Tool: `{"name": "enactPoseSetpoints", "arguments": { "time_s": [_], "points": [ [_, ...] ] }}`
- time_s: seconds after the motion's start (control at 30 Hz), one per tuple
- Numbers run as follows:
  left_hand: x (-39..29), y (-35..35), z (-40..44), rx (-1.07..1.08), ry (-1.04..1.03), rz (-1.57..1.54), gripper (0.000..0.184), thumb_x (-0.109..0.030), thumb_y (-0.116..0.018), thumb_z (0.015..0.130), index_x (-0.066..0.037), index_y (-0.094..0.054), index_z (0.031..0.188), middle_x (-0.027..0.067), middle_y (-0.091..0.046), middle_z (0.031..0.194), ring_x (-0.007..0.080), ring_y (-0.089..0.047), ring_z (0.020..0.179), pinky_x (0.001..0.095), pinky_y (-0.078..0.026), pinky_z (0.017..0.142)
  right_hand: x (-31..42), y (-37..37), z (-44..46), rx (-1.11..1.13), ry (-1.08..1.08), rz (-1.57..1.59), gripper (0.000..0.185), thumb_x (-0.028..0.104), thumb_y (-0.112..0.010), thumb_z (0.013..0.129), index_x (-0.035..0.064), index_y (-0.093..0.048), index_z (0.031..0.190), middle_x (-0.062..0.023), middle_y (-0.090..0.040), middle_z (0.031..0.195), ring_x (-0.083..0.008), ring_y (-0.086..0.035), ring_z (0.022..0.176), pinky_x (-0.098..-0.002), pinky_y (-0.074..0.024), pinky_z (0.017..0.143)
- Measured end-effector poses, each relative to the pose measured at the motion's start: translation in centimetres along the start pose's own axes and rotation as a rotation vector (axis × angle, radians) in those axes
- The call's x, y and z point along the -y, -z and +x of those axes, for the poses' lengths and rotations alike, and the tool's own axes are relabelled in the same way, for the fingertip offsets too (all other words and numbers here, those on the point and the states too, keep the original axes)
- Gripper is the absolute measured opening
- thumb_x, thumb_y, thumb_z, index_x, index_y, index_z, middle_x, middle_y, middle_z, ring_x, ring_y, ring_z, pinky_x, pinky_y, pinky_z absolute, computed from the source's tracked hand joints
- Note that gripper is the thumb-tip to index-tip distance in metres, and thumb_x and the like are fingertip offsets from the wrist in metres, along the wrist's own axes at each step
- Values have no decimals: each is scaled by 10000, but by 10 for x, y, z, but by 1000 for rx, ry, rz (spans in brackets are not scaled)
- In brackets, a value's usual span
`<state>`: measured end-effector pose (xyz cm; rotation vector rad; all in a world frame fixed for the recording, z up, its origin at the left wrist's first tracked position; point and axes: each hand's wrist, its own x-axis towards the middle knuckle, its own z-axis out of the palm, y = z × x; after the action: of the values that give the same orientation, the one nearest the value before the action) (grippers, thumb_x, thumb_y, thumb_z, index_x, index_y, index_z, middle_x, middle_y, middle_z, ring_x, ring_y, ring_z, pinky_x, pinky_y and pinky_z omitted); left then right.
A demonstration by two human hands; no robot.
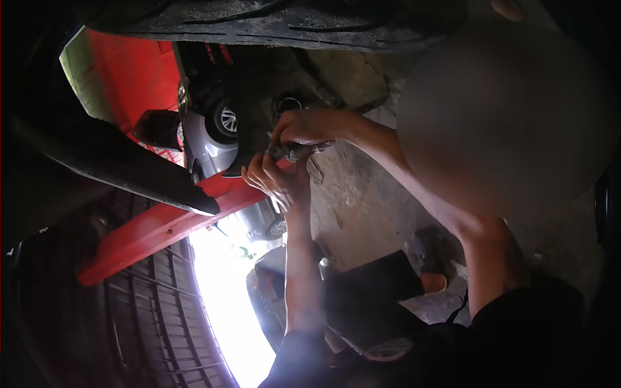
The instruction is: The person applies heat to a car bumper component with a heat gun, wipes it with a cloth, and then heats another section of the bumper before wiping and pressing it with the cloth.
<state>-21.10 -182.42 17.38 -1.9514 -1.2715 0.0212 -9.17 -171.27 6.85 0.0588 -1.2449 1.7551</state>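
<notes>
My right hand (pixel 305 128) is closed, fingers bent down over a small greyish part (pixel 299 152) whose exact kind I cannot make out in the dim light. Just below it, my left hand (pixel 279 184) reaches up with its fingers curved and slightly apart, its thumb side against the same part. The two hands almost meet there. Much of the part is hidden between them. Behind the hands runs a long red beam (pixel 174 223), set at a slant.
A dark tyre-like piece (pixel 272 26) spans the top. A black curved panel (pixel 129 168) juts in from the left. Beyond are a silver car (pixel 208 147) with its wheel (pixel 226 121), a red wall (pixel 136 74) and concrete floor (pixel 362 194). A blurred patch covers the upper right.
</notes>
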Motion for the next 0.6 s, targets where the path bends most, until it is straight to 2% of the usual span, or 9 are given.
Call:
{"name": "enactPoseSetpoints", "arguments": {
  "time_s": [0.13,0.23,0.3,0.37,0.43,0.53,0.6],
  "points": [
    [-1,2,-2,2,15,7,768,-498,-899,703,-14,-517,1161,203,-507,1187,420,-492,1166,669,-316,1074,-23,3,11,150,108,-44,314,192,-579,863,41,-792,1038,-118,-766,904,-187,-696,821,-328,-521,761],
    [-5,0,-1,-4,17,2,762,-502,-896,704,-16,-531,1163,197,-511,1193,415,-494,1175,669,-315,1084,-49,7,16,136,-317,-126,302,181,-600,852,34,-792,1033,-111,-765,874,-173,-695,818,-326,-523,749],
    [-3,-1,2,-2,2,12,759,-508,-893,704,-18,-538,1163,192,-514,1196,404,-497,1176,667,-312,1090,-49,10,13,115,-298,-298,310,165,-601,852,32,-788,1060,-100,-764,893,-168,-690,814,-326,-526,742],
    [-3,-1,3,-2,-6,14,755,-511,-891,704,-21,-542,1160,185,-518,1190,392,-503,1170,666,-312,1091,-43,9,1,35,-268,-209,318,153,-599,852,36,-784,1082,-97,-762,930,-167,-688,837,-326,-527,755],
    [-4,-1,3,-8,-7,8,751,-513,-889,703,-25,-541,1157,175,-524,1175,382,-513,1157,664,-314,1088,-41,-2,-15,-104,-221,140,325,143,-593,854,43,-781,1100,-102,-759,986,-170,-686,888,-324,-525,790],
    [-1,0,-3,-12,-15,-3,755,-513,-894,692,-26,-540,1147,166,-529,1148,377,-525,1131,660,-318,1080,-35,-11,-28,-122,60,196,367,100,-551,868,61,-755,1171,-111,-738,1112,-170,-667,985,-329,-511,867],
    [0,0,-2,-16,-23,10,763,-514,-900,680,-24,-539,1140,162,-531,1134,376,-529,1120,653,-324,1075,-18,-13,-45,-133,30,144,382,85,-574,882,79,-725,1233,-130,-717,1125,-234,-677,1011,-352,-523,892]
  ]
}}
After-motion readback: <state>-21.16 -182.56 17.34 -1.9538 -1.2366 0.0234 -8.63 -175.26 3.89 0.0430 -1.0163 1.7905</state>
